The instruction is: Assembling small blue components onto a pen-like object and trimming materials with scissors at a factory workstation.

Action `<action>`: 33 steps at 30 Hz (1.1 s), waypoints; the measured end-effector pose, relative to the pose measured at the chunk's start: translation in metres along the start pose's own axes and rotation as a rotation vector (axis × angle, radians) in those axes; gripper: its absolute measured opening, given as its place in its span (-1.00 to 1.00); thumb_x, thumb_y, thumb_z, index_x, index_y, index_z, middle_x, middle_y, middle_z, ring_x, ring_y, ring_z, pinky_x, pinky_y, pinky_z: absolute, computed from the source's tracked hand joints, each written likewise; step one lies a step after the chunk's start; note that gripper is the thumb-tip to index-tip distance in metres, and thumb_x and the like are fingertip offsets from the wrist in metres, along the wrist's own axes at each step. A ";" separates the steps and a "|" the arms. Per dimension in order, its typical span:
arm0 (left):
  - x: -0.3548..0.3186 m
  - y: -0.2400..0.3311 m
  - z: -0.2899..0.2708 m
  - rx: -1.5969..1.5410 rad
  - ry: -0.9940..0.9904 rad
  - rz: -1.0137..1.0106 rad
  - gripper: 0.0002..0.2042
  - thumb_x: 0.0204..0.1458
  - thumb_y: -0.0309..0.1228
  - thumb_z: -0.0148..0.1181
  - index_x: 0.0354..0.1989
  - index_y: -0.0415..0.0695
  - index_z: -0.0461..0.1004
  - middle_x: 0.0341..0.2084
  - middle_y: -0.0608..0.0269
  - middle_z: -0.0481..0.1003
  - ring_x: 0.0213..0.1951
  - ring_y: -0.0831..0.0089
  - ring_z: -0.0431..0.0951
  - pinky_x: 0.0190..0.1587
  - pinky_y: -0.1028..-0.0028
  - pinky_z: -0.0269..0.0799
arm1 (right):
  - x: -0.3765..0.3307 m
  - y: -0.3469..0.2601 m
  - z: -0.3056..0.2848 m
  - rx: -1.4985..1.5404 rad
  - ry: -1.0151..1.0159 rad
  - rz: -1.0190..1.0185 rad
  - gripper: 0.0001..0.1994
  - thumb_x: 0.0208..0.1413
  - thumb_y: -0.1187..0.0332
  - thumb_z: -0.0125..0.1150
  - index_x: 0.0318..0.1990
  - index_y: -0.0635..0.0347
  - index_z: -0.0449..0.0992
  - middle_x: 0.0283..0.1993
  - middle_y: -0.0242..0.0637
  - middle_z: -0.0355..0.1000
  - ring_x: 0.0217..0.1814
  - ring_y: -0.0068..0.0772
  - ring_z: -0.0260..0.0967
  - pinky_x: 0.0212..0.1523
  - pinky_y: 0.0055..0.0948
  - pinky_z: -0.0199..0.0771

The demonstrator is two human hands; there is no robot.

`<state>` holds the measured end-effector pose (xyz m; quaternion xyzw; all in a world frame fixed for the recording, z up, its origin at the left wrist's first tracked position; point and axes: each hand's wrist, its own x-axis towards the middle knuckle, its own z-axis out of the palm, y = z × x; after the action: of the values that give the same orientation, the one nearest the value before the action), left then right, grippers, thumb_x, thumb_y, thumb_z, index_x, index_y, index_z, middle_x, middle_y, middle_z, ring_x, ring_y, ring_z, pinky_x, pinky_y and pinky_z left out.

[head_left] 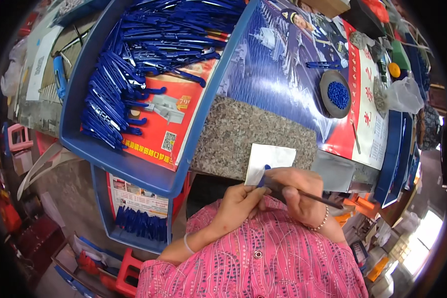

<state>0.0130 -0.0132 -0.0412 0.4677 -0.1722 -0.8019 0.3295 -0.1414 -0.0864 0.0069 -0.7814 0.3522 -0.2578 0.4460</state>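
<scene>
Near the granite slab's front edge, my left hand [241, 202] pinches a small blue piece [262, 180]; most of it is hidden by my fingers. Close beside it, my right hand [300, 191] is closed round a thin dark stick-like tool [325, 201], whose back end points out to the right. The tool's tip is hidden behind my fingers. Under and beyond the hands lies a folded white paper [278, 155] on the slab [248, 124]. A round dark dish [327, 82] further back holds many tiny blue pellets [338, 94].
A large blue tray [156, 185] at left holds heaps of slim, glossy blue parts [107, 94] with hooked ends. Below it stands a second tray [104, 218] with similar parts. A blue-handled cutter [59, 77], a clear plastic bag [405, 94] and a red stool [129, 273] are around.
</scene>
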 end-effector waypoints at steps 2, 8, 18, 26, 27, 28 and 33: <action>0.003 0.002 0.000 0.002 -0.002 -0.024 -0.71 0.16 -0.35 -0.06 -0.55 -0.23 0.44 -0.72 0.40 0.38 -0.73 0.73 0.25 -0.68 0.69 0.11 | -0.012 -0.009 -0.002 -0.034 0.298 -0.053 -0.57 0.21 0.07 -0.21 -0.33 0.29 0.43 -0.39 -0.07 0.50 -0.46 -0.18 0.48 -0.52 -0.35 0.44; 0.001 0.002 -0.002 0.122 0.023 0.006 -0.76 0.14 -0.34 -0.02 -0.33 -0.28 0.49 -0.68 0.37 0.39 -0.72 0.74 0.26 -0.69 0.68 0.11 | 0.007 0.008 0.001 -0.119 0.017 -0.152 -0.81 -0.05 0.37 0.14 -0.28 0.23 0.39 -0.44 -0.17 0.41 -0.52 -0.24 0.40 -0.53 -0.35 0.38; -0.005 0.011 0.003 -0.038 0.021 -0.077 -0.69 0.18 -0.32 -0.13 -0.24 -0.34 0.47 -0.66 0.30 0.44 -0.74 0.71 0.21 -0.68 0.69 0.08 | -0.030 -0.009 -0.009 0.200 0.417 0.284 -0.72 0.25 0.29 -0.30 -0.30 0.27 0.33 -0.27 -0.18 0.44 -0.35 -0.53 0.29 -0.40 -0.54 0.30; -0.027 0.027 0.018 0.237 -0.034 0.012 -0.73 0.17 -0.38 -0.10 -0.15 -0.35 0.42 -0.52 0.22 0.51 -0.65 0.70 0.32 -0.56 0.68 0.26 | -0.045 -0.005 -0.013 0.766 0.118 0.630 -0.76 0.17 0.35 -0.04 -0.10 0.35 0.31 -0.50 -0.32 0.32 -0.65 -0.68 0.18 -0.62 -0.71 0.15; -0.029 0.030 0.023 0.268 -0.017 0.062 -0.76 0.15 -0.43 -0.07 -0.13 -0.34 0.41 -0.51 0.22 0.51 -0.61 0.70 0.36 -0.51 0.67 0.31 | -0.046 -0.004 -0.013 0.836 0.122 0.641 -0.78 0.13 0.37 0.05 -0.16 0.36 0.34 -0.54 -0.34 0.31 -0.68 -0.68 0.17 -0.65 -0.69 0.15; -0.030 0.033 0.025 0.278 -0.016 0.059 -0.76 0.15 -0.43 -0.07 -0.13 -0.34 0.41 -0.51 0.22 0.51 -0.61 0.70 0.36 -0.51 0.67 0.31 | -0.046 -0.003 -0.014 0.844 0.128 0.637 -0.78 0.13 0.37 0.05 -0.16 0.36 0.34 -0.54 -0.34 0.31 -0.68 -0.68 0.17 -0.65 -0.69 0.15; -0.027 0.030 0.034 0.265 -0.099 0.115 -0.73 0.11 -0.53 -0.03 -0.01 -0.32 0.29 -0.45 0.18 0.50 -0.55 0.65 0.41 -0.46 0.65 0.36 | -0.048 0.004 -0.018 0.988 0.205 0.738 -0.88 0.09 0.47 0.07 -0.27 0.36 0.37 -0.58 -0.34 0.30 -0.70 -0.66 0.15 -0.67 -0.67 0.18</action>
<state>0.0037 -0.0177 0.0108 0.4562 -0.3194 -0.7740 0.3013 -0.1854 -0.0600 0.0073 -0.2811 0.4791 -0.2926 0.7783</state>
